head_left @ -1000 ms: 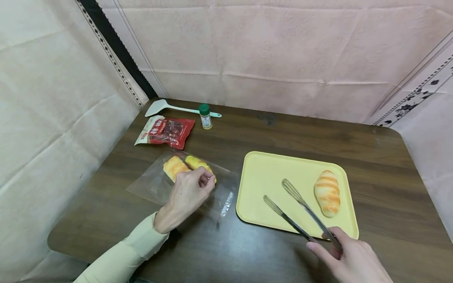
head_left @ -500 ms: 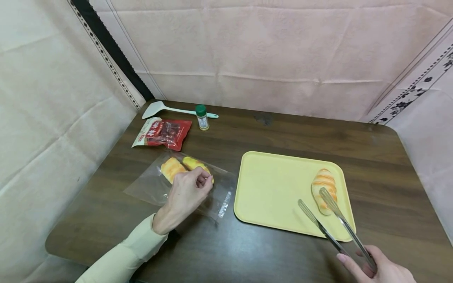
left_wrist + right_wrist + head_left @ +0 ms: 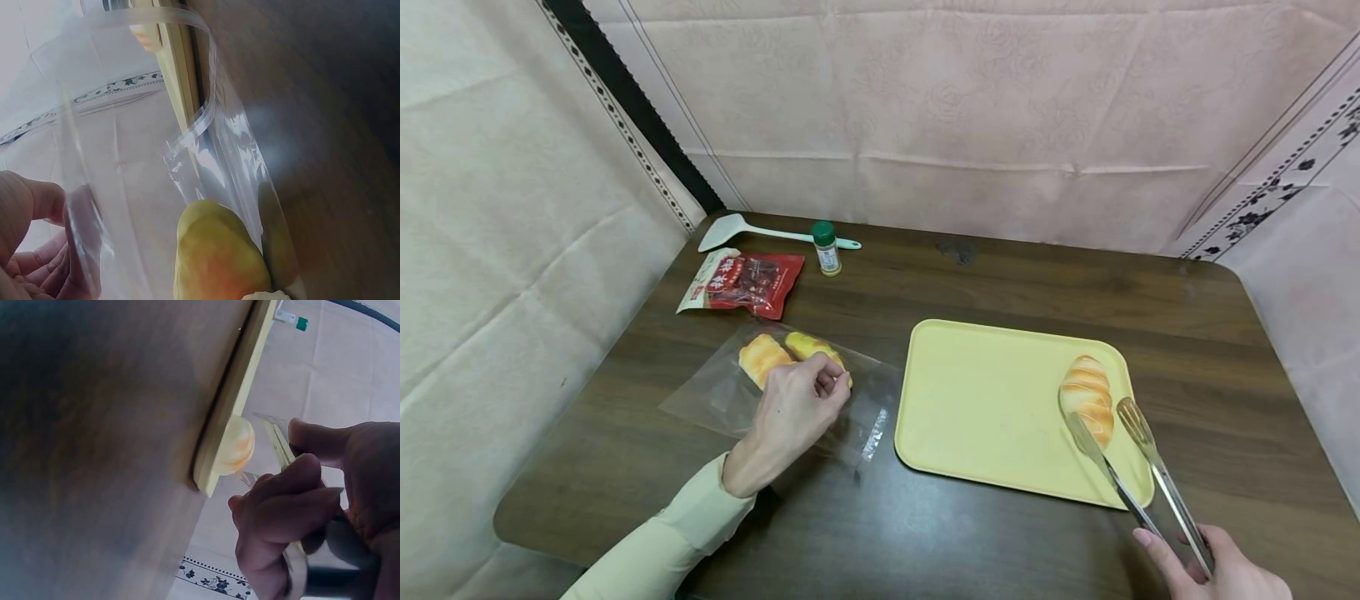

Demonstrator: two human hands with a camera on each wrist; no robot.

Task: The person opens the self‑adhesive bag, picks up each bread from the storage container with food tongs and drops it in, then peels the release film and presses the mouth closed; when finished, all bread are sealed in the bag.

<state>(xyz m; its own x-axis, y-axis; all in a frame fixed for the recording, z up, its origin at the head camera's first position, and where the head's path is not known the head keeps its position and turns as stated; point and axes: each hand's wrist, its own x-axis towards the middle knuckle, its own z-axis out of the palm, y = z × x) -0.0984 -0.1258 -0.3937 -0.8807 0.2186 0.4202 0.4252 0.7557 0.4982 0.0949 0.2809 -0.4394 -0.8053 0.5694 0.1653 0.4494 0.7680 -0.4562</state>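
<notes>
My left hand [image 3: 797,407] pinches the upper layer of a clear plastic bag [image 3: 707,406], lifting its mouth, as the left wrist view shows. Inside the bag lie a golden bread piece [image 3: 763,358] and a yellow bread roll [image 3: 808,344], partly hidden by the hand; the yellow one's end [image 3: 215,256] faces the bag's opening. In my right hand [image 3: 1217,571] is a pair of metal tongs [image 3: 1180,508]. Its spread tips stand on either side of a scored bread loaf [image 3: 1087,396] at the right end of a yellow tray [image 3: 977,400]. Whether the tips touch the loaf I cannot tell.
Behind the bag lies a red food packet [image 3: 748,282]. A pale spatula [image 3: 760,230] lies at the table's back left, with a green-capped shaker bottle [image 3: 826,248] standing in front of its handle. Pale cloth [image 3: 962,117] hangs behind the wooden table [image 3: 1037,279].
My right hand has moved right with the tongs, whose tips went from the tray's middle to either side of the loaf. The left hand keeps its pinch on the bag. The view shifted slightly.
</notes>
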